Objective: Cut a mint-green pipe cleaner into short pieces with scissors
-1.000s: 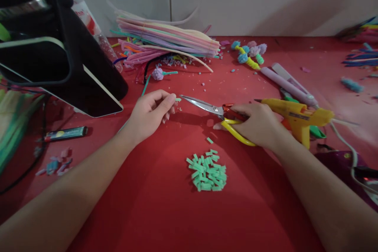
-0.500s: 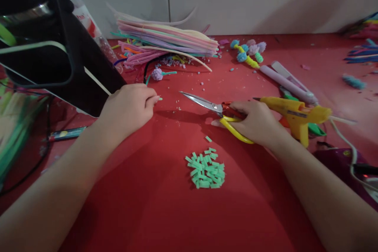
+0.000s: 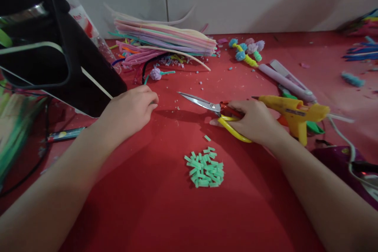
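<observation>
My left hand [image 3: 134,106] is closed in a pinch beside the base of the black flask. A green pipe cleaner [image 3: 146,79] shows just above its knuckles; the part between the fingers is hidden. In my right hand [image 3: 255,120] are scissors [image 3: 203,102] with red and yellow handles, their blades together and pointing left toward my left hand. Below the scissors, a pile of short cut green pipe cleaner pieces [image 3: 205,168] lies on the red table [image 3: 165,212]. One loose green piece [image 3: 207,138] rests apart, between pile and scissors.
A large black flask [image 3: 97,67] leans at left, a plastic bottle [image 3: 82,19] behind it. Pastel pipe cleaners [image 3: 165,35] lie at the back, near a purple pompom [image 3: 155,73]. On the right are a yellow glue gun [image 3: 295,112], a lilac hair straightener [image 3: 286,82] and white cord [image 3: 339,130].
The green tip that stuck out from my left fingertips is now out of sight as the fingers curl slightly. The scissors stay in my right hand, and the view shifts a little.
</observation>
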Demonstrator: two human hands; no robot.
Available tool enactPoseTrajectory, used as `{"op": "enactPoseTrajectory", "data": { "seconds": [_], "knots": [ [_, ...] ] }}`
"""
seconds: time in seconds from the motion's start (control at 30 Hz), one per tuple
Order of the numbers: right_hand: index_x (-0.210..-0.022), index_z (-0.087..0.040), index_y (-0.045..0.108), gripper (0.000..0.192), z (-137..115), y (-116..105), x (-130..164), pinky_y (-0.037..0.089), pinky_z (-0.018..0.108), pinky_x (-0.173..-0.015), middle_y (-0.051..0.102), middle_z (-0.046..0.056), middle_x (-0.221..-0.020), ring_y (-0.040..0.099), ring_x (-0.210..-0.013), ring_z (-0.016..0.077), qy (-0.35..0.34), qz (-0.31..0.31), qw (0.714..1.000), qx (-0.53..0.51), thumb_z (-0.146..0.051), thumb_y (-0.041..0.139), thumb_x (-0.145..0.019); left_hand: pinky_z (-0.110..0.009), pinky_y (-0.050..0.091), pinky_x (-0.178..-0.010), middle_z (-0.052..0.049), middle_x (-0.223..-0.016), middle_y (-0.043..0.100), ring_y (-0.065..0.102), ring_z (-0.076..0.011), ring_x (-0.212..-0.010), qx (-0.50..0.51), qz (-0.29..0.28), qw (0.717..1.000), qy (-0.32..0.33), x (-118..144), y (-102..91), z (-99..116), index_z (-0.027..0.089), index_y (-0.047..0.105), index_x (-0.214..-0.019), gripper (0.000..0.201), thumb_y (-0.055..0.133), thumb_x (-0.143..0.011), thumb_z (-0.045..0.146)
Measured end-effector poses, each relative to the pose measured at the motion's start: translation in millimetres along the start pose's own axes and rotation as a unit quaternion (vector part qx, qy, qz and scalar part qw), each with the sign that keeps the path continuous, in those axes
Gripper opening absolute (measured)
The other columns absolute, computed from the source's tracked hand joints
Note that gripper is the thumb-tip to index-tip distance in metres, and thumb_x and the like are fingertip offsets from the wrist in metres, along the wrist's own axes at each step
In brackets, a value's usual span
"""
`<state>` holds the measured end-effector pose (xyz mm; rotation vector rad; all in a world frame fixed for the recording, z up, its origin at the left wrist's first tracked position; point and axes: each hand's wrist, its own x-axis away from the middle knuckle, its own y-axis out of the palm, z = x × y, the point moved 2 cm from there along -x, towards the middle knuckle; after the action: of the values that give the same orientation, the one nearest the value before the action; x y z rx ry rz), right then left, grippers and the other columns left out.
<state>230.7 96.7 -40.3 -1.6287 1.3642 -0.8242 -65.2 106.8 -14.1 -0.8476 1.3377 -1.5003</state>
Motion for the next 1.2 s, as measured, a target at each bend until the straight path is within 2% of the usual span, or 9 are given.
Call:
{"op": "enactPoseTrajectory", "data": {
  "seconds": [0.13,0.23,0.3,0.37,0.53,0.73,0.87,1.03,1.2],
  "knots": [
    [-0.058,-0.022,0.036,0.068,1.2,0.2,0.4,0.022,0.029,-0.051,0.035,-0.003,-0.052,0.029,-0.054,0.0110,0.000,0.003,1.000,0.000,-0.086,0.057,-0.066,-0.035,0.048,-0.075,-0.006,-0.095,0.067,0.066,-0.0237,-0.088,-0.037,-0.008,0.999,0.012,1.8,-6.0,14.4,0.020,0.068,-0.087,0.016,0.052,-0.091,0.021],
    [-0.059,-0.022,0.039,0.066,1.6,0.6,0.6,0.023,0.029,-0.052,0.035,-0.003,-0.053,0.029,-0.055,0.0110,0.006,0.003,1.000,-0.013,-0.083,0.060,-0.067,-0.034,0.048,-0.081,-0.006,-0.100,0.068,0.065,-0.0228,-0.095,0.017,0.021,0.994,0.102,7.9,-5.0,44.9,0.019,0.068,-0.096,0.019,0.050,-0.096,0.022],
    [-0.059,-0.022,0.038,0.066,1.7,0.7,0.5,0.024,0.029,-0.052,0.036,-0.003,-0.053,0.030,-0.055,0.0112,0.011,0.009,1.000,-0.022,-0.083,0.061,-0.065,-0.033,0.048,-0.083,-0.006,-0.100,0.068,0.064,-0.0195,-0.091,0.049,0.000,0.979,0.199,14.0,2.4,69.5,0.018,0.070,-0.097,0.023,0.047,-0.098,0.020],
    [-0.059,-0.022,0.037,0.064,1.6,0.9,0.4,0.024,0.029,-0.052,0.036,-0.003,-0.053,0.030,-0.055,0.0112,0.010,0.015,0.999,-0.028,-0.081,0.061,-0.065,-0.033,0.047,-0.084,-0.006,-0.104,0.067,0.062,-0.0194,-0.094,0.056,-0.021,0.966,0.250,18.8,13.2,88.5,0.018,0.069,-0.106,0.023,0.049,-0.097,0.014],
    [-0.058,-0.022,0.037,0.056,2.0,2.0,0.3,0.023,0.029,-0.052,0.036,-0.003,-0.051,0.030,-0.054,0.0108,-0.001,0.029,0.999,-0.026,-0.071,0.060,-0.070,-0.037,0.044,-0.079,-0.008,-0.103,0.065,0.056,-0.0229,-0.093,0.013,0.017,0.960,0.279,20.3,32.4,104.5,0.018,0.068,-0.100,0.019,0.051,-0.099,0.023],
    [-0.059,-0.022,0.033,0.062,1.6,2.0,0.3,0.022,0.029,-0.053,0.033,-0.004,-0.053,0.028,-0.056,0.0104,-0.006,0.026,0.999,-0.036,-0.076,0.062,-0.068,-0.038,0.042,-0.079,-0.007,-0.098,0.064,0.055,-0.0213,-0.088,0.055,0.000,0.970,0.238,11.7,25.9,98.9,0.017,0.066,-0.089,0.017,0.054,-0.098,0.025],
    [-0.059,-0.022,0.037,0.066,0.9,1.1,1.0,0.022,0.029,-0.052,0.033,-0.004,-0.055,0.028,-0.057,0.0108,0.014,0.016,0.999,-0.039,-0.082,0.063,-0.066,-0.032,0.047,-0.077,-0.003,-0.090,0.066,0.060,-0.0164,-0.083,0.217,0.043,0.972,0.082,0.8,17.0,76.0,0.018,0.059,-0.086,0.011,0.056,-0.097,0.022],
    [-0.059,-0.022,0.037,0.068,0.8,1.0,0.7,0.023,0.030,-0.052,0.033,-0.004,-0.055,0.028,-0.057,0.0113,0.018,0.021,0.999,-0.035,-0.085,0.062,-0.064,-0.026,0.052,-0.065,0.000,-0.078,0.069,0.066,-0.0119,-0.067,0.404,0.140,0.903,-0.049,-7.9,24.0,42.6,0.020,0.057,-0.088,0.008,0.058,-0.094,0.026],
    [-0.059,-0.022,0.035,0.066,1.2,0.2,2.3,0.022,0.029,-0.051,0.034,-0.004,-0.054,0.027,-0.055,0.0109,0.008,0.021,0.999,-0.026,-0.081,0.064,-0.066,-0.025,0.057,-0.070,-0.001,-0.082,0.072,0.070,-0.0126,-0.075,0.442,0.205,0.869,-0.088,-9.5,35.4,29.5,0.020,0.062,-0.090,0.009,0.070,-0.084,0.021]
  ]
}}
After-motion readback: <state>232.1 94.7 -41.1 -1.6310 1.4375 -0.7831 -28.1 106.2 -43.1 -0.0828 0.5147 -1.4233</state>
